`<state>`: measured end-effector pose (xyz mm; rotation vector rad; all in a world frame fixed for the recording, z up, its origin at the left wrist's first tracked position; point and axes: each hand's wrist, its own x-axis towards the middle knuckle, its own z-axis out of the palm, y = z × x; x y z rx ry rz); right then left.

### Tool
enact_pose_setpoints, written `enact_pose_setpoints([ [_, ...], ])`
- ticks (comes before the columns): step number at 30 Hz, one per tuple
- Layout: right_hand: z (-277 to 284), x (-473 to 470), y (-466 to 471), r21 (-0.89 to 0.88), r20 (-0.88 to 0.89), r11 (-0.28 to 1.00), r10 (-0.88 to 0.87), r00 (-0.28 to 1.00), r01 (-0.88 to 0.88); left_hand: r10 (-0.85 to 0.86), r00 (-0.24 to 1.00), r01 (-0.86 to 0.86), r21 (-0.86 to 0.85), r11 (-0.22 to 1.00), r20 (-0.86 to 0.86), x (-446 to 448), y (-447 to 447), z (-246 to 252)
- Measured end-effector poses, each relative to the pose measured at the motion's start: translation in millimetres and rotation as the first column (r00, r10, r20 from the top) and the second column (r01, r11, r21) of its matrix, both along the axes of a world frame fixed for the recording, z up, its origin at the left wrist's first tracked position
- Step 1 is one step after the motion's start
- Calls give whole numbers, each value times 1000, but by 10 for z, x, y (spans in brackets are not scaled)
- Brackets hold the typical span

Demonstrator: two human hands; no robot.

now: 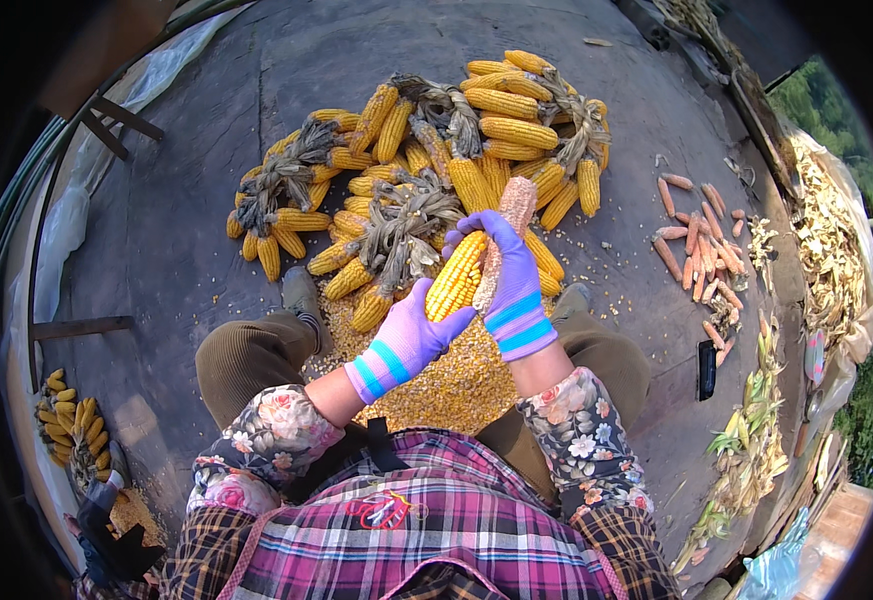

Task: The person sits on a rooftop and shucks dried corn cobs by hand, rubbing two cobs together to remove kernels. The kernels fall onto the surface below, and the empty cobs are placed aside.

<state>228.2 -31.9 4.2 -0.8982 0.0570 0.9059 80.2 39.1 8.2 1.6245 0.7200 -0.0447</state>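
Note:
My left hand (pixel 421 330), in a purple knit glove with blue bands, holds a yellow ear of corn (pixel 454 279). Part of its near side shows loosened kernels. Gripped in my right hand (pixel 507 281), gloved alike, is a bare pinkish corncob (pixel 515 206), slanted and pressed against the ear's right side. Below both hands, between my legs, lies a heap of loose corn kernels (pixel 444 394). Just beyond the hands are braided bunches of corn ears (pixel 515 131), tied by their dry husks (pixel 406 229).
Stripped cobs (pixel 703 244) lie on the dark floor sheet (pixel 181 187) at the right, near a black phone-like object (pixel 706 370) and husks (pixel 755 442). A sack of dry husks (pixel 830 247) stands farther right. At lower left, another person (pixel 106 517) sits by more corn (pixel 76 427).

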Motion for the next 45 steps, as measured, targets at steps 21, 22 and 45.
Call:
enact_pose_setpoints([
  [21, 92, 55, 22, -407, 614, 908, 190, 766, 101, 83, 996, -52, -651, 757, 17, 22, 166, 106],
  [22, 195, 96, -44, -291, 504, 955, 196, 841, -49, 83, 994, -16, -641, 767, 75, -10, 213, 78],
  [45, 44, -216, 106, -247, 662, 908, -97, 743, 338, -39, 995, -9, 461, 887, 95, 96, 92, 45],
])
